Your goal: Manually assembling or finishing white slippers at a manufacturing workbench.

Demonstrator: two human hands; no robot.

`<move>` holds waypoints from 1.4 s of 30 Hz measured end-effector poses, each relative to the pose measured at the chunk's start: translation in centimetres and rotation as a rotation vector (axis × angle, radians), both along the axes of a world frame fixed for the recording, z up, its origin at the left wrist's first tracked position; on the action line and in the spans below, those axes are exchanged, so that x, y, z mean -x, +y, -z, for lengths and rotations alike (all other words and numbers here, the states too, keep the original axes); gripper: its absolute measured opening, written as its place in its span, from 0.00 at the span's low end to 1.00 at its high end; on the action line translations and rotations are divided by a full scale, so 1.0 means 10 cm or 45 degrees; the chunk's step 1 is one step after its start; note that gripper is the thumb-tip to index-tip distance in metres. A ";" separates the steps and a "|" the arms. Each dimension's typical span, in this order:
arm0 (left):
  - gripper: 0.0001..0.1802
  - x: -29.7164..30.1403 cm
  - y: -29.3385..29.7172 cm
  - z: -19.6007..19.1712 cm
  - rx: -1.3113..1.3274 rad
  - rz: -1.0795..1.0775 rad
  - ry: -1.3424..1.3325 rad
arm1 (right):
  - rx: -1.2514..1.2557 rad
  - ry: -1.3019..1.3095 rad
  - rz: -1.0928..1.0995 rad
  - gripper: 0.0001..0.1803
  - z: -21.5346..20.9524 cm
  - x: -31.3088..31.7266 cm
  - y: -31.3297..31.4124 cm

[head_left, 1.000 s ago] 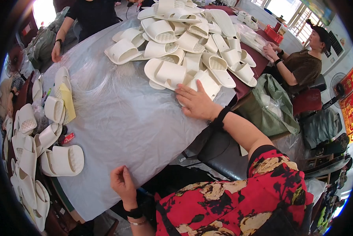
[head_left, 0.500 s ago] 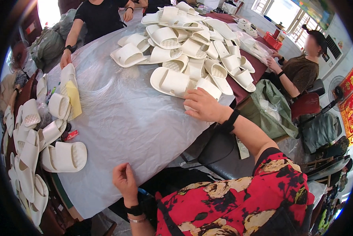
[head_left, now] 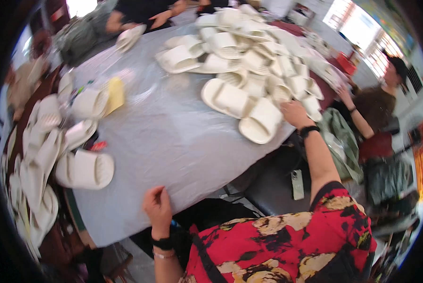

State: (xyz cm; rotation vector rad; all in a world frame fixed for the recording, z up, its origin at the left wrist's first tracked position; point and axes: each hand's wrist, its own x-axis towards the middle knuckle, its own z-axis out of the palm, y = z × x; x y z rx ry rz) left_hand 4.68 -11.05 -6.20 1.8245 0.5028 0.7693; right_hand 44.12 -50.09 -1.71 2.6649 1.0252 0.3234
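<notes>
A heap of cream-white slippers covers the far right part of the table. At the heap's near right edge my right hand has its fingers closed at the end of a slipper; blur softens the fingertips. Just left of this hand, one slipper lies flat with its strap up, touching another slipper. My left hand is held over the table's near edge, fingers curled in, with nothing visible in it. The nearest thing to it is a slipper at the left.
More slippers lie piled along the left side, beside a yellow sheet. Plastic film covers the table. A phone lies on a dark seat. Across the table a person's hands are near a slipper; another person sits right.
My right hand has left the near slipper and moved right to another in the heap. My left hand stays curled. The person across has moved a slipper away from the yellow sheet. The view has shifted.
</notes>
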 end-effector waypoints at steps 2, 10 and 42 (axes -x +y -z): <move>0.04 -0.12 -0.04 0.04 -0.052 0.013 0.030 | 0.314 -0.048 0.088 0.10 -0.05 -0.03 -0.21; 0.10 -0.09 -0.01 -0.03 0.343 0.076 0.011 | -0.585 0.079 -0.181 0.12 -1.17 1.20 1.17; 0.27 -0.15 1.11 -0.30 -0.167 -0.608 0.110 | -0.873 0.993 -0.664 0.27 -0.07 2.23 2.07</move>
